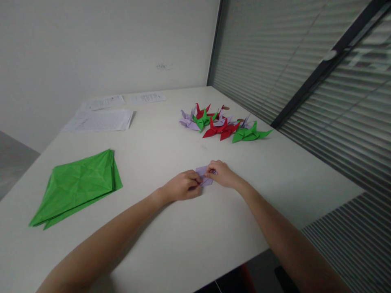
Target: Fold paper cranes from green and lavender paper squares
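A small folded piece of lilac origami paper (201,171) lies low over the white table, between my two hands. My left hand (184,185) is closed on its left side, fingers curled at the near edge. From the right, my right hand (222,172) pinches the paper's right part between thumb and fingers. The fingertips cover some of the folds. Beyond my hands sits a group of folded paper cranes, among them a red crane (220,129), a green crane (251,133) and a lilac crane (188,120).
Crumpled green paper sheets (82,176) lie stacked on the left of the white table (146,150). Printed papers (104,119) rest at the back left. A glass partition with blinds (275,61) borders the right side, and a white wall (106,44) stands behind.
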`<state>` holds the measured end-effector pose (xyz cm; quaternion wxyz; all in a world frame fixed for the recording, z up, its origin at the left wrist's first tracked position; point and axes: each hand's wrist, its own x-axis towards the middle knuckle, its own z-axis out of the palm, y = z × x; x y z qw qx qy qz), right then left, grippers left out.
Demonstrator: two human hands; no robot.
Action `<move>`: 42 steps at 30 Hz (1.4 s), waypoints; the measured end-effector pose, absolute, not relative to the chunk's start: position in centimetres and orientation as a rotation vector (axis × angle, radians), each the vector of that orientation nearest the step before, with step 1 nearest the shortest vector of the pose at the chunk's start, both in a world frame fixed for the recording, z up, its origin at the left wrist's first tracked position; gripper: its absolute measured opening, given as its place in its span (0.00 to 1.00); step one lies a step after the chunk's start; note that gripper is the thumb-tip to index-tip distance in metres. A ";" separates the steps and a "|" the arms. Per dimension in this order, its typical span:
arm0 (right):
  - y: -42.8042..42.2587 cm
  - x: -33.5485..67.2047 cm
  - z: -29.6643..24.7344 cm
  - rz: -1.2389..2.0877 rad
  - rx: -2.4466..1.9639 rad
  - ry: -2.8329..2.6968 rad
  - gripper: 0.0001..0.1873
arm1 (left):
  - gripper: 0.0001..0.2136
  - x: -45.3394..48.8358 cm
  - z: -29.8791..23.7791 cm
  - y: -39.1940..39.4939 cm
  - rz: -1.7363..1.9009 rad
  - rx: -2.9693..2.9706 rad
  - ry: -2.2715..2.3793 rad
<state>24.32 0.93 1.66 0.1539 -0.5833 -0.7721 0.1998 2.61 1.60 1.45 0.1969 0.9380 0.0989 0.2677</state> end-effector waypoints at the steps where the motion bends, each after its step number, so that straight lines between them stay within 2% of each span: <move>1: 0.9 24.3 1.7 0.573 -1.675 -2.212 0.06 | 0.12 2.6 1.5 1.6 0.751 2.622 0.283; 20: 1.0 24.2 1.8 0.531 -1.696 -2.264 0.07 | 0.08 2.7 1.5 1.2 0.723 2.688 0.389; 25: 1.0 24.1 2.0 0.521 -1.716 -2.277 0.07 | 0.12 2.8 1.5 1.3 0.721 2.677 0.373; 35: 1.0 24.1 1.9 0.526 -1.723 -2.278 0.07 | 0.06 2.6 1.5 1.5 0.656 2.577 0.284; 42: 1.0 24.0 1.7 0.496 -1.750 -2.284 0.07 | 0.07 2.7 1.5 1.2 0.712 2.696 0.292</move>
